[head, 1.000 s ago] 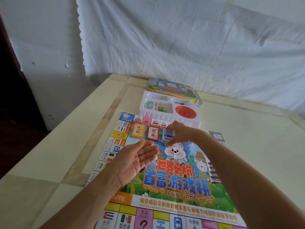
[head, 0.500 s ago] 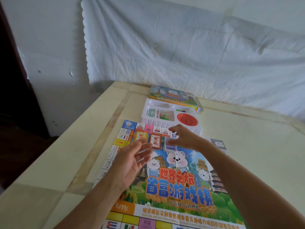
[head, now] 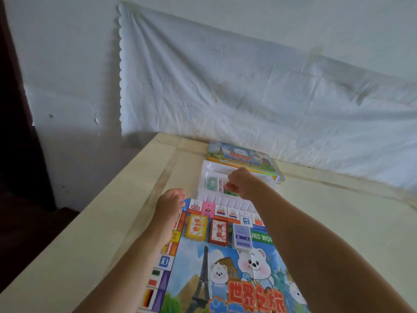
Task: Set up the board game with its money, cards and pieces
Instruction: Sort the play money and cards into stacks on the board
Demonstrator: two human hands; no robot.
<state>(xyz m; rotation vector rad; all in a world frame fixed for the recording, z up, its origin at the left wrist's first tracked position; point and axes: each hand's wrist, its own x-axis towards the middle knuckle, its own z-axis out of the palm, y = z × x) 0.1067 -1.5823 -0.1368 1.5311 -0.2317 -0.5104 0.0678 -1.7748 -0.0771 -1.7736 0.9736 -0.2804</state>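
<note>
A white wall [head: 67,53] fills the background, with a large creased white cloth [head: 248,86] hanging on it down to the far edge of a cream-coloured surface [head: 101,233].

A bright folding game board [head: 225,267] printed with cartoon bears, an Eiffel Tower and a border of flag squares lies flat on the surface and runs from the near edge away from the person. Beyond its far edge sits a white plastic compartment tray [head: 209,196], touching or just beside the board. Behind the tray, a colourful flat cardboard game box [head: 239,154] lies near the cloth.

Both forearms reach out over the board. The left hand [head: 170,199] is at the board's far left corner with its knuckles up and fingers curled downward. Whether it grips the corner or only rests there cannot be told. The right hand [head: 242,184] is over the middle of the tray with its fingers bunched into a loose fist. Anything pinched inside is hidden.

Three card decks lie in a row on the board just inside its far border, between the two forearms: a yellow-backed deck [head: 196,227], a red-backed deck [head: 218,231] and a blue-grey deck [head: 242,236]. Neither hand touches them.

A small green paper stack [head: 211,182] lies in the tray's left compartment, just left of the right hand.
</note>
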